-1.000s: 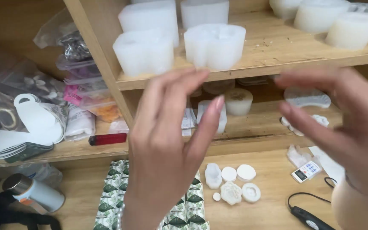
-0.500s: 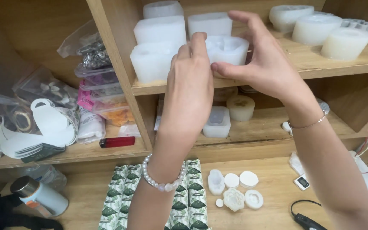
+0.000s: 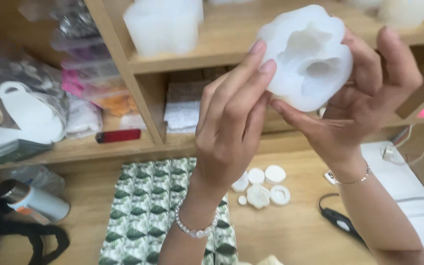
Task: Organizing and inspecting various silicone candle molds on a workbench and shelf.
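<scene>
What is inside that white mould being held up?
The white silicone mould shows only an empty, lobed hollow. The right hand and left hand cover its back and sides.

The right hand covers the back and right side of the white silicone mould, and the left hand hides its lower left edge; the left hand also screens part of the small white pieces on the worktop; the top edge cuts off the white block on the upper shelf; the black strap runs off the bottom left; the bagged items at upper left are too blurred to identify.
</scene>
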